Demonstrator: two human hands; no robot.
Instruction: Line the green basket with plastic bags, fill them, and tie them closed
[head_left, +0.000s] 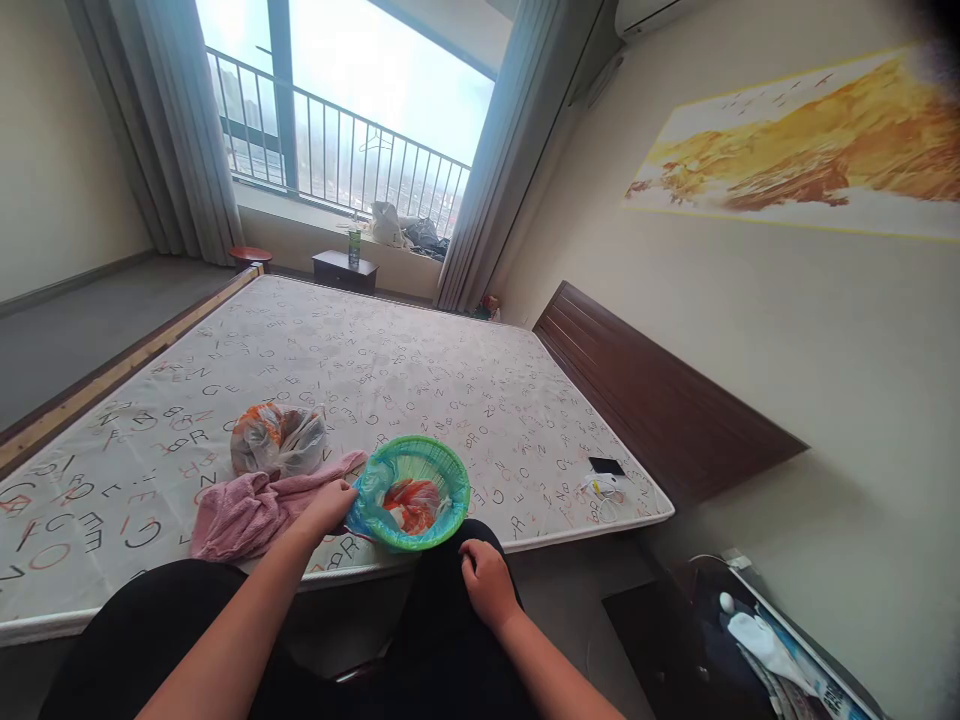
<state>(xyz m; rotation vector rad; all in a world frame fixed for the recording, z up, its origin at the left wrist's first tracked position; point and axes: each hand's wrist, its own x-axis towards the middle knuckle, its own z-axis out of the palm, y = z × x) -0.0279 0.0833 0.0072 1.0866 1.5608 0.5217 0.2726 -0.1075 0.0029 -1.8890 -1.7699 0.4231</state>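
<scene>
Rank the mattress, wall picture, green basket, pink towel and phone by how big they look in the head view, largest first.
1. Mattress
2. Wall picture
3. Green basket and pink towel: too alike to rank
4. Phone

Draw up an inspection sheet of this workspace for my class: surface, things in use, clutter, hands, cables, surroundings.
Surface: light mattress printed with letters.
Things in use: green basket with a blue liner, crumpled orange-and-white plastic inside.
Clutter: pink towel, knotted-up plastic bag behind it, dark phone-like slab near the right edge.
Hands: left hand has its fingers at the liner on the basket's left side; right hand rests on the knee, fingers curled.
Cables: thin white cable, apparently, beside the slab.
Surroundings: window, grey curtains, dark headboard, small dark cabinet.
</scene>
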